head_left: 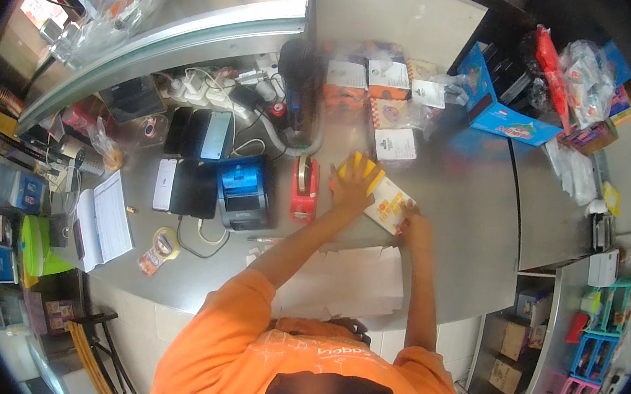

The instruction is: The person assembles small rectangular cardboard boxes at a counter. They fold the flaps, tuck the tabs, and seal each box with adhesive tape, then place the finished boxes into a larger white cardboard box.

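A flat yellow and white box (389, 208) with orange lettering lies aslant on the steel counter, between my two hands. My left hand (355, 188) grips its yellow far-left end, fingers spread across the top and thumb along the side. At the near-right end, my right hand (415, 227) is closed around the corner, its fingertips partly hidden. Just left of my left hand stands a red tape dispenser (303, 196). Below the box, sheets of pale paper (349, 281) lie in front of me.
White-topped patterned boxes (395, 145) stand beyond my hands. Further left are a blue and black label printer (243, 193), phones (164, 185), a tape roll (165, 243) and an open notebook (105, 221). A blue carton (509, 123) sits at the far right.
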Demonstrator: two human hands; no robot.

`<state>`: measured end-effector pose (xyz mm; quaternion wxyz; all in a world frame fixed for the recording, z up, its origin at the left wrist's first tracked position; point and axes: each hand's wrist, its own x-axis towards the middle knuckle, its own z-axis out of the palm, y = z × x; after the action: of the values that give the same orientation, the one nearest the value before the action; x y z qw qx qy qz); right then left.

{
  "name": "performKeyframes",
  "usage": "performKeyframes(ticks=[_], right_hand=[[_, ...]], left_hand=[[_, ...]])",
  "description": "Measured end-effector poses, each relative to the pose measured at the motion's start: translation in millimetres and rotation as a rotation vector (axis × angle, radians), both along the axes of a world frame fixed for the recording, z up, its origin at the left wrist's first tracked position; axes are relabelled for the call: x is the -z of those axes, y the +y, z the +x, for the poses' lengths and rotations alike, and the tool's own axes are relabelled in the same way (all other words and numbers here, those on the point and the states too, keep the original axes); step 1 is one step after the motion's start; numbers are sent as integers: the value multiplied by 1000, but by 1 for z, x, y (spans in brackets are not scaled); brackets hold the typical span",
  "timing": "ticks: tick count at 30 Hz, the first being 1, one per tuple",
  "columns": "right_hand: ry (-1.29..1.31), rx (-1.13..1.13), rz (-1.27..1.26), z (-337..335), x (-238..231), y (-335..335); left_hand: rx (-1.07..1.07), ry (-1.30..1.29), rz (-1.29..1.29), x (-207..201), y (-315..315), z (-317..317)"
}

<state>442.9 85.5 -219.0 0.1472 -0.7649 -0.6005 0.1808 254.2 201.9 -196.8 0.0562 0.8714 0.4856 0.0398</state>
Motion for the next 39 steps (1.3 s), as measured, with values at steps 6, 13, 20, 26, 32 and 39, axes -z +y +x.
performKeyframes(ticks=[6,13,20,26,32,39], right_hand=[[-220,35,47,-51,0,14],[-309,-30,86,-76,8,43],[-134,275,420,-43,-35,137],[-44,403,-6,-29,-36,170],[-100,306,-8,-15,-31,162],[61,294,45,8,-50,134]], left_hand=[[167,24,275,5,-39,-19],[178,-121,14,30,-77,-34],[239,-160,132,36,-70,-36],[222,-94,37,44,-66,-35],[245,-161,169,45,-65,-30],[241,-131,-25,42,-62,-24]])
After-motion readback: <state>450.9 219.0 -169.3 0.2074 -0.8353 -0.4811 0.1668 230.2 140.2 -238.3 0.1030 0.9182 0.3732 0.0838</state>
